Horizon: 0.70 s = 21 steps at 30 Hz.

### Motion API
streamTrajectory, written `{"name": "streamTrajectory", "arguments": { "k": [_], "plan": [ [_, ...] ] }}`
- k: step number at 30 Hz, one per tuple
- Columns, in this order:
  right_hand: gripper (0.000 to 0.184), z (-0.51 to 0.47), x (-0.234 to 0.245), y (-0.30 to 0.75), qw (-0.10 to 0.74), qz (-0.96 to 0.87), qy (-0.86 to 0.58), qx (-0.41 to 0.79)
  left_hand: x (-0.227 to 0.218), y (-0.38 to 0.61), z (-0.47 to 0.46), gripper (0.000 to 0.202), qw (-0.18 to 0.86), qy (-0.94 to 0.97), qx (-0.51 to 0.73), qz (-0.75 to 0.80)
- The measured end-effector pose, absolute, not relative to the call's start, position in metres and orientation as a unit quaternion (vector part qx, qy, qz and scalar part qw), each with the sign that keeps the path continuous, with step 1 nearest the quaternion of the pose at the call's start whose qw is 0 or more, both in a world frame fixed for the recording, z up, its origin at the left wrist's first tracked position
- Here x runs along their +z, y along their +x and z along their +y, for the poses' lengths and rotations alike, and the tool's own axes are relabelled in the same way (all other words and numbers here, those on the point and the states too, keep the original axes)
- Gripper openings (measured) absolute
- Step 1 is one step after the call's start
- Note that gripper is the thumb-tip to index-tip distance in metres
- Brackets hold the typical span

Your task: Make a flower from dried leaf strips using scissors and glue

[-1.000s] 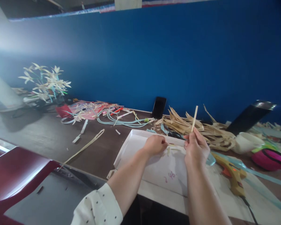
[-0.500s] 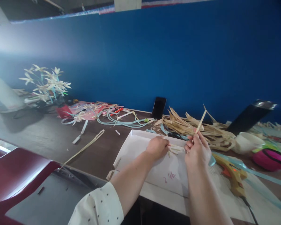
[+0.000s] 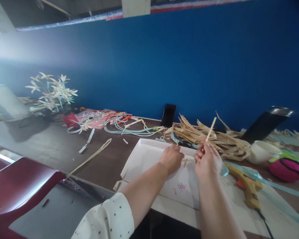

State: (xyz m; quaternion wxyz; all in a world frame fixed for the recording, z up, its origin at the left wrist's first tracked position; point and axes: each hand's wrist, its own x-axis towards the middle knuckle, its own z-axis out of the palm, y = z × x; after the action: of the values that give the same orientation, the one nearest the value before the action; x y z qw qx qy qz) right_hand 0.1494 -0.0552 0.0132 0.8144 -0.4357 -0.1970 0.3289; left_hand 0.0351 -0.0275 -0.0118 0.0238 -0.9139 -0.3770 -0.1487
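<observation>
My right hand [image 3: 208,160] is closed round a thin pale strip [image 3: 211,129], which sticks up from between the thumb and fingers. It hangs above the right side of a shallow white cardboard box [image 3: 144,156]. Over the middle of that box is my left hand [image 3: 171,158], its fingers curled and pointing toward the far wall. Whatever its fingertips pinch is hidden behind the hand. Small tan scraps [image 3: 185,162] show in the box between the two hands. Reddish handwriting [image 3: 179,188] marks the cardboard.
Dried husks [image 3: 204,132] and a phone [image 3: 168,115] are behind the box. A yellow glue gun [image 3: 248,189], white bowl [image 3: 264,151], pink pouch [image 3: 287,169] and black bottle [image 3: 266,124] are at right. Pale-blue cord [image 3: 129,132] and husk flowers [image 3: 54,91] stand left.
My left hand has shifted a little right and away from me. My right hand and its strip have moved slightly left. The tan scraps now show beside my left hand rather than at its fingertips.
</observation>
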Motion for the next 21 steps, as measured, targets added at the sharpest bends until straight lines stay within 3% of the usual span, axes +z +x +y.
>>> {"name": "streamTrajectory", "arguments": {
  "k": [15, 18, 21],
  "plan": [
    [0.03, -0.0548, 0.0139, 0.1468, 0.806, -0.197, -0.438, 0.347, -0.0059, 0.0366, -0.0332, 0.019, 0.064, -0.941, -0.133, -0.304],
    [0.029, -0.0546, 0.0137, 0.1461, 0.796, -0.206, -0.443, 0.358, -0.0085, 0.0347, -0.0322, 0.017, 0.03, -0.922, -0.186, -0.339],
    [0.032, -0.0541, 0.014, 0.1435, 0.77, -0.221, -0.466, 0.375, -0.0109, 0.0284, -0.0259, 0.015, -0.079, -0.872, -0.275, -0.397]
  ]
}}
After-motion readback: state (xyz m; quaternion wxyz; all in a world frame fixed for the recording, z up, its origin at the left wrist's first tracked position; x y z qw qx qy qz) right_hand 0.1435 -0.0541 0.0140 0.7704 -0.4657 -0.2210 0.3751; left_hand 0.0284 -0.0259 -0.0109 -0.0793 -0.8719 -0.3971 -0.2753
